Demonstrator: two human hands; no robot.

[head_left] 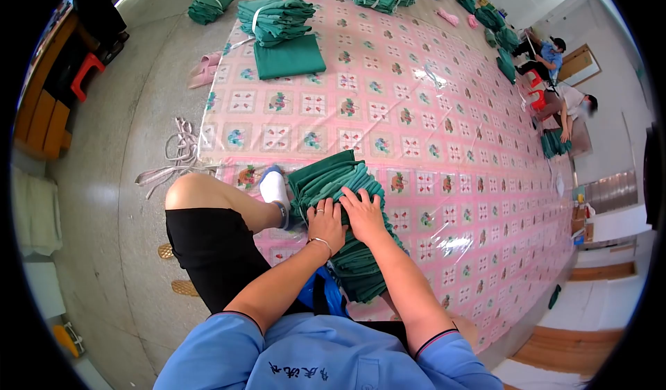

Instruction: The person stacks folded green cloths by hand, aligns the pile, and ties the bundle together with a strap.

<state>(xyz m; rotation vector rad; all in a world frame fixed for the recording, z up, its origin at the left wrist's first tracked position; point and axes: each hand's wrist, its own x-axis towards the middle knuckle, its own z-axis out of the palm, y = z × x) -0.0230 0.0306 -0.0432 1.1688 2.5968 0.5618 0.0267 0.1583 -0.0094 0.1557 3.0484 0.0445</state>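
Note:
A stack of folded green cloths (357,255) lies on the pink patterned sheet between my legs, its layered edges fanned out. My left hand (326,223), with a ring and a bracelet, rests palm down on the stack with its fingers stretched out. Close beside it, my right hand (363,214) lies on the same cloths, fingers spread. Neither hand is closed around a cloth. My sock-covered foot (275,185) is just left of the stack, and something blue (322,291) shows under my forearms.
Tied green bundles (274,19) sit along the far side of the pink sheet (416,147). Loose cloth strips (182,147) and pink slippers (205,69) lie on the floor at left. Two people sit at far right, one handling a green bundle (555,143).

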